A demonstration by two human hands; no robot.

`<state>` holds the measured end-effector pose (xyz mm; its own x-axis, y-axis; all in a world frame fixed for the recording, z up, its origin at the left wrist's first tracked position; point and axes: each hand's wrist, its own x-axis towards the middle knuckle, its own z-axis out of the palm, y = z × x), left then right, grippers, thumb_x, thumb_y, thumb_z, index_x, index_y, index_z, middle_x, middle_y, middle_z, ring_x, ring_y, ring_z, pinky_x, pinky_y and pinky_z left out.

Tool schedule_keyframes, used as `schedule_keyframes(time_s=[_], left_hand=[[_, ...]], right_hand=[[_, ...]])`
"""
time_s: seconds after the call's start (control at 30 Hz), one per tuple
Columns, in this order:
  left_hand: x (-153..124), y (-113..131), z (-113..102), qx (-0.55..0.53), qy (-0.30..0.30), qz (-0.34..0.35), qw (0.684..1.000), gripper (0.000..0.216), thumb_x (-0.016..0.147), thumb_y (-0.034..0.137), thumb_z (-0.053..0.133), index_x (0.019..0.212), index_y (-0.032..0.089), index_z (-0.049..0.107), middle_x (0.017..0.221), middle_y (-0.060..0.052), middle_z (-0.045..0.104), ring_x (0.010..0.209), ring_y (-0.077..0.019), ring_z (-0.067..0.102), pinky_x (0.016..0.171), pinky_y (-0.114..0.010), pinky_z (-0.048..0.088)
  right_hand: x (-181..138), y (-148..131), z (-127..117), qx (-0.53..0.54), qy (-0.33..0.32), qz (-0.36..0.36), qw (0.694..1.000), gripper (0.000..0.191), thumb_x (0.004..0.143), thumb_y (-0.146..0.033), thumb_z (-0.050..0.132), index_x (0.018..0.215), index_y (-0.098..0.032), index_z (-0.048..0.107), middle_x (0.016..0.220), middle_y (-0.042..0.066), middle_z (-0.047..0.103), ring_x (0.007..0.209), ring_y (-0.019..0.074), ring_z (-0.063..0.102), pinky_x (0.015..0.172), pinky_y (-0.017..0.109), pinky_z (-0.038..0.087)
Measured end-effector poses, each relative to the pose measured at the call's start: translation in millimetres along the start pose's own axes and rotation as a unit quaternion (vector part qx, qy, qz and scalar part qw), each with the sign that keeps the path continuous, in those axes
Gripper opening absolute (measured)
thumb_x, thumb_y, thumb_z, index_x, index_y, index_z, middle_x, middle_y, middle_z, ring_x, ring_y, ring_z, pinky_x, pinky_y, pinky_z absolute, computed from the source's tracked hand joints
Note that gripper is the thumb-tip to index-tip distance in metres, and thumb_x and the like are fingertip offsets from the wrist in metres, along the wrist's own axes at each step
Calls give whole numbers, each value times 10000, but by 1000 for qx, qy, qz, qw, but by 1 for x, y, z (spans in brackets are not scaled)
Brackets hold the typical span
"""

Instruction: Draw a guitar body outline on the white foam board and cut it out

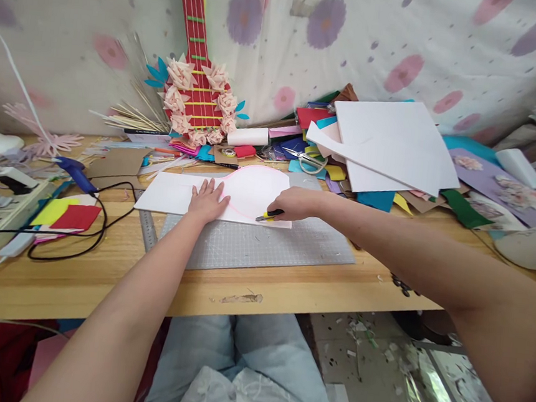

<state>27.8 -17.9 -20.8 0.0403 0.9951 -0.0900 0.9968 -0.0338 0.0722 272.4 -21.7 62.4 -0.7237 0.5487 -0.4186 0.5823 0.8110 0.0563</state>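
Observation:
A white foam board with a pink curved outline lies across the grey cutting mat. My left hand rests flat on the board, fingers spread, close to the outline's left part. In my right hand is a yellow and black utility knife, its blade end pointing left at the lower right of the outline. Whether the blade touches the board I cannot tell. A metal ruler lies partly under the board's left end.
A red paper guitar with pale flowers leans against the back curtain. Scissors and white boards lie among coloured scraps at the back right. To the left are a blue glue gun, black cables and a power strip.

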Motion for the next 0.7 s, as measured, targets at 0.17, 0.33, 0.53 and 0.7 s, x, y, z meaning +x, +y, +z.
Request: schedule_keyframes(time_s=[0.17, 0.33, 0.53, 0.7], left_hand=[[-1, 1, -1, 7, -2, 0, 1000, 651, 886, 542, 166, 1451, 222, 204, 1534, -92, 120, 1408, -265, 57, 1113, -521, 70], [-1, 3, -3, 6, -7, -4, 1000, 647, 887, 537, 169, 1450, 219, 209, 1533, -87, 125, 1408, -257, 60, 1115, -515, 74], [0, 0, -2, 15, -4, -3, 1000, 651, 887, 542, 163, 1451, 221, 206, 1534, -77, 113, 1408, -252, 64, 1118, -511, 82], [2, -2, 0, 10, -12, -2, 1000, 660, 884, 547, 162, 1458, 222, 178, 1536, -75, 96, 1409, -253, 47, 1117, -514, 67]], right_hand=[[-4, 5, 4, 11, 1, 14, 1000, 266, 817, -340, 490, 999, -255, 664, 904, 51, 689, 712, 161, 562, 584, 262, 256], [-6, 10, 6, 10, 5, 12, 1000, 264, 806, -337, 503, 1004, -268, 664, 904, 43, 691, 713, 162, 564, 586, 262, 256], [-10, 14, 5, -1, 2, 13, 1000, 249, 806, -320, 500, 991, -288, 664, 920, 29, 696, 721, 160, 563, 589, 262, 252], [-13, 18, 3, -13, -2, 5, 1000, 235, 810, -307, 501, 974, -278, 667, 909, 33, 698, 731, 158, 563, 592, 264, 252]])
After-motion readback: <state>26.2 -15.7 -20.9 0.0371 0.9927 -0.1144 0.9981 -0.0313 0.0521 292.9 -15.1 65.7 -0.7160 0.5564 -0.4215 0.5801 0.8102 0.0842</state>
